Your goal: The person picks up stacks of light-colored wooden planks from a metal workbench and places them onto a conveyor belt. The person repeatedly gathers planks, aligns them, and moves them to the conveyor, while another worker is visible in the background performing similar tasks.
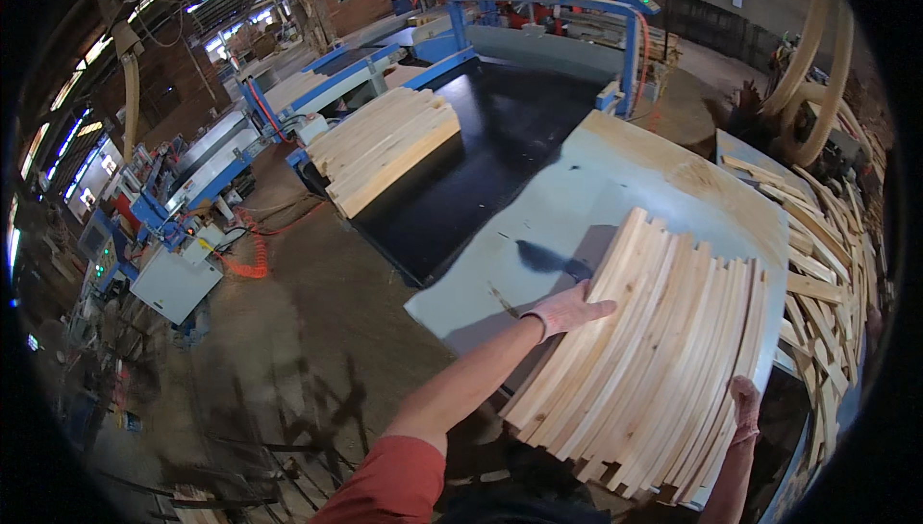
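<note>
- Left hand (567, 311): at left edge of near strips (654, 351), thumb on top
- Right hand (744, 409): at their right edge, near end
- Strips side by side on pale table (663, 173)
- Far stack (389, 144) on black belt (510, 111)
- Scrap pile (817, 288) right

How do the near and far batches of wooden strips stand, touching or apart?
Apart: the head view shows part of the grey tabletop and the black surface between the near strips and the far strips.
</note>
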Motion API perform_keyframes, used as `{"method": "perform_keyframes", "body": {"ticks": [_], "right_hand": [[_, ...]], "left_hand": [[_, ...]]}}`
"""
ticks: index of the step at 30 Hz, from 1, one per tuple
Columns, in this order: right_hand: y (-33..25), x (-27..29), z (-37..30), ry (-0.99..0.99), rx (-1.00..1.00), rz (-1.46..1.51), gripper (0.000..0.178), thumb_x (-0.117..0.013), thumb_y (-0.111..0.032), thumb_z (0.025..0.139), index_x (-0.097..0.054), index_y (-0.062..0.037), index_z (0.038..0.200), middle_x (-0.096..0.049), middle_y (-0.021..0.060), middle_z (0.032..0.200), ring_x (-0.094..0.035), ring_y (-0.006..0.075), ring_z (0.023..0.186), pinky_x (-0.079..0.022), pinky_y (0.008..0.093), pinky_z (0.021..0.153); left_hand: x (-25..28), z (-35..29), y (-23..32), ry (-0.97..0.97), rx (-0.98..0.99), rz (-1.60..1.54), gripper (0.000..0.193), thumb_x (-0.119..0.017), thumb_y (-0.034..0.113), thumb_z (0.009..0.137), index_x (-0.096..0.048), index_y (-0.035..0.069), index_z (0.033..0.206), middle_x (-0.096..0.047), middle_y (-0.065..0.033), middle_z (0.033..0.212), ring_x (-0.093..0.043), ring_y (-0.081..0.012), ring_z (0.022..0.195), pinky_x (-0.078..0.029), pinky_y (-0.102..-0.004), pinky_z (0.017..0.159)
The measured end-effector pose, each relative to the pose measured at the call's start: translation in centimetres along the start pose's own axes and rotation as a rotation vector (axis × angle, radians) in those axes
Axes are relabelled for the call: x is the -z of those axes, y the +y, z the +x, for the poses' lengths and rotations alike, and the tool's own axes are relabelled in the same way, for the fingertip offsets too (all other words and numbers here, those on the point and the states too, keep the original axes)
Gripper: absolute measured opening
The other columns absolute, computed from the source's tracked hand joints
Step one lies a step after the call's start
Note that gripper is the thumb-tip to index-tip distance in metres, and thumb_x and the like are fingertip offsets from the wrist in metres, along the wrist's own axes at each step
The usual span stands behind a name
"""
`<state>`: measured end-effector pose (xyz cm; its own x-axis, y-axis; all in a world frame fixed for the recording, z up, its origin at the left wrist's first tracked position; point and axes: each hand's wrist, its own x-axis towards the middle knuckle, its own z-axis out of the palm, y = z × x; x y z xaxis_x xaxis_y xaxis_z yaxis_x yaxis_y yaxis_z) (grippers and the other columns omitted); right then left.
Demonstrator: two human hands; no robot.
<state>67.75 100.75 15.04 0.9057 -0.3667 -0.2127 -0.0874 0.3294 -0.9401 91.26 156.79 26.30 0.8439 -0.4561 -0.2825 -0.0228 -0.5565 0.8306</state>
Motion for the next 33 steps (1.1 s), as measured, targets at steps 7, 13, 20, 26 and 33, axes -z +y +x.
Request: {"method": "perform_keyframes", "body": {"ticks": [7,13,20,26,33], "right_hand": [[4.2,-10.6,6.6,-0.003,0.249,-0.493,0.019,-0.074,-0.028,0.1,-0.071,-0.0102,0.093,-0.068,0.0,0.09,-0.068,0.0155,0.085,-0.061,0.0364,0.083],[4.6,-31.4,10.0,-0.129,-0.006,-0.366,0.076,-0.083,-0.05,0.091,-0.065,0.0056,0.139,-0.071,0.0171,0.136,-0.063,0.0311,0.135,-0.046,0.0457,0.122],[4.0,-61.2,9.7,0.023,-0.163,-0.037,0.025,-0.066,-0.021,0.103,-0.076,-0.0022,0.116,-0.075,0.0044,0.113,-0.067,0.0185,0.111,-0.049,0.0312,0.104],[3.7,-78.5,8.6,0.009,-0.245,0.068,0.025,-0.063,-0.02,0.104,-0.075,0.0003,0.114,-0.076,0.0086,0.111,-0.07,0.0197,0.108,-0.053,0.0333,0.101],[0.9,-80.4,11.2,0.091,-0.403,-0.884,0.078,-0.081,-0.056,0.088,-0.06,0.0026,0.136,-0.073,0.0223,0.125,-0.074,0.0325,0.111,-0.061,0.0466,0.092]], "left_hand": [[13.4,2.4,2.0,0.102,0.193,0.461,0.124,-0.057,0.087,0.088,-0.03,-0.004,0.168,-0.053,-0.0341,0.154,-0.059,-0.046,0.139,-0.047,-0.0533,0.116],[24.8,1.1,-3.8,0.316,0.105,0.657,0.115,-0.064,0.082,0.088,-0.034,0.001,0.165,-0.064,-0.0255,0.124,-0.073,-0.0385,0.102,-0.061,-0.052,0.075],[39.8,3.4,-16.9,0.408,0.106,0.906,0.108,-0.045,0.078,0.101,-0.02,0.001,0.172,-0.02,-0.0293,0.178,-0.021,-0.0447,0.165,-0.012,-0.0562,0.134],[53.5,3.8,-21.7,0.324,0.152,0.932,0.106,-0.039,0.076,0.103,-0.016,0.0,0.174,-0.012,-0.0265,0.181,-0.007,-0.0416,0.169,0.002,-0.058,0.135],[55.8,4.4,-23.3,0.268,0.138,0.934,0.11,-0.042,0.078,0.101,-0.017,-0.002,0.173,-0.012,-0.0295,0.18,-0.006,-0.0449,0.168,0.002,-0.0583,0.135]]}}
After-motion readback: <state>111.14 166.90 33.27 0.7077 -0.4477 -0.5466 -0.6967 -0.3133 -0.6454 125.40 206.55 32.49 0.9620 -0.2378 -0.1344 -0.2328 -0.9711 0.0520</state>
